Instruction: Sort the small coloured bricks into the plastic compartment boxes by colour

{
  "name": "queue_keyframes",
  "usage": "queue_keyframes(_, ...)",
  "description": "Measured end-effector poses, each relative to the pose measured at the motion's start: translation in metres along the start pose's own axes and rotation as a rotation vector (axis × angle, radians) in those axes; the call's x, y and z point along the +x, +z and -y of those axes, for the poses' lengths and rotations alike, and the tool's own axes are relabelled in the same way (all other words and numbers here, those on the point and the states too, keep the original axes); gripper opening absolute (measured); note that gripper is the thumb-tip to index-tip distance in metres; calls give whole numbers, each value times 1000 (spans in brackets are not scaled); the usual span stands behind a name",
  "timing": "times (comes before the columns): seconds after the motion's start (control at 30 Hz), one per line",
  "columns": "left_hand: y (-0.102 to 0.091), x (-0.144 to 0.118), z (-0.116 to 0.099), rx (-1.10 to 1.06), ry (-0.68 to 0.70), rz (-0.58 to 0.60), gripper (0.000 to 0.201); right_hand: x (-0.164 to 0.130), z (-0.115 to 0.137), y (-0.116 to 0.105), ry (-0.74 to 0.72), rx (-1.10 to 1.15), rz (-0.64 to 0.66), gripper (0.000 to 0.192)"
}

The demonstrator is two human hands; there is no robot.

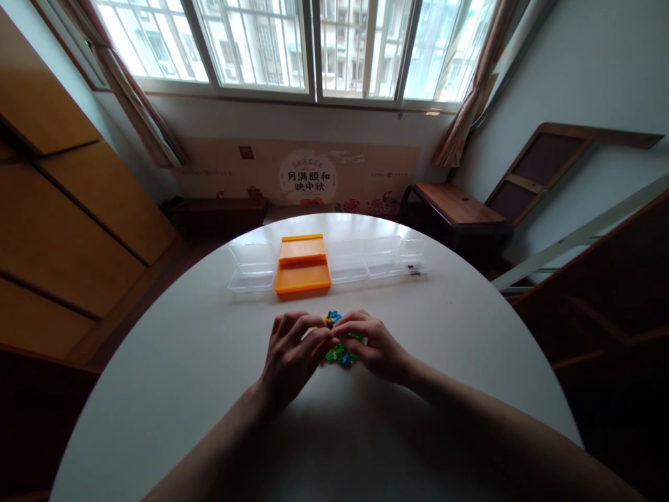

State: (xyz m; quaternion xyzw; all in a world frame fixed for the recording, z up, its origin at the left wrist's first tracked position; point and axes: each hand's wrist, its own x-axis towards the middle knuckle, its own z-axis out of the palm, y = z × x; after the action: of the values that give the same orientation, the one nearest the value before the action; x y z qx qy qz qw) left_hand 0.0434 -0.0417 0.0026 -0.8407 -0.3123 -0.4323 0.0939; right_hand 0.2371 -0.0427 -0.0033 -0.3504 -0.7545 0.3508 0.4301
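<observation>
A small pile of tiny coloured pieces (341, 355), mostly green and blue with some yellow and brown, lies on the white table. My left hand (295, 348) is over its left side, with fingers bent and tips drawn together. From the right, my right hand (375, 346) reaches over the same pile, its fingers curled in a pinch. The fingertips of both hands meet above the pieces. Whatever they may be gripping is too small and too hidden to name. My hands cover part of the pile.
Beyond my hands stands an orange open box (303, 284), its lid folded back. Clear plastic boxes sit on both sides, one at left (251, 280) and others at right (349, 272). The far right box (418, 269) holds small black bits. The round white table (182, 390) has a curved edge.
</observation>
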Motion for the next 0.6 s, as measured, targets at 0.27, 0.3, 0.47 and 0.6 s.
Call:
queue_keyframes(0.27,-1,-2,5,32,-32,-44,14,-1,-1,-1,4,59,20,18)
queue_keyframes(0.3,-1,-2,5,38,-36,-50,15,0,-2,-2,1,65,16,16)
queue_keyframes(0.47,-2,-2,8,74,-63,-56,24,0,-2,-3,-27,58,8,12)
queue_keyframes(0.6,-3,-3,10,86,-58,-52,27,-2,-3,-4,-60,17,-22,11)
